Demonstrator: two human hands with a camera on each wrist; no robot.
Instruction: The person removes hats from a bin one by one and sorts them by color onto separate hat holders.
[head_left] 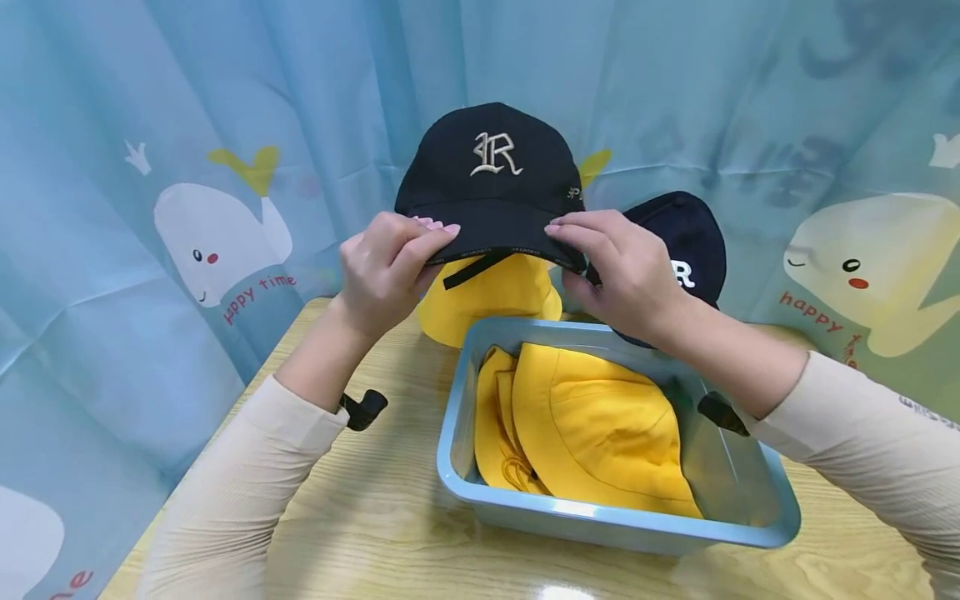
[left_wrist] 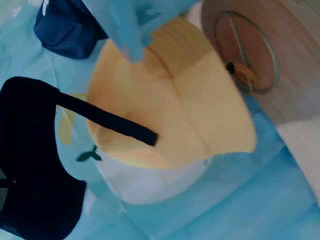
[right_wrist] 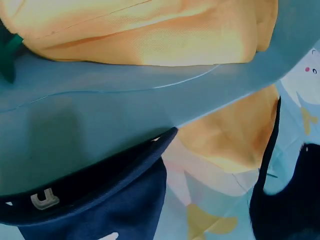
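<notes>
Both hands hold a black baseball cap (head_left: 487, 187) up in front of the curtain, its embroidered R facing me. The left hand (head_left: 384, 265) pinches the left side of the brim, and the right hand (head_left: 622, 262) pinches the right side. A dark strap (left_wrist: 107, 120) hangs loose below the cap in the left wrist view. Beneath it a yellow hat (head_left: 487, 300) sits on the table behind the bin. A navy cap (head_left: 690, 237) with a white R stands behind the right hand, partly hidden by it. In the wrist views neither hand's fingers show.
A light blue plastic bin (head_left: 600, 510) stands on the wooden table (head_left: 375, 525), holding folded yellow hats (head_left: 600, 425) with a cord. A blue curtain (head_left: 322, 100) with whale prints hangs close behind and along the left. A dark wrist camera mount (head_left: 365, 410) sticks out at the left cuff.
</notes>
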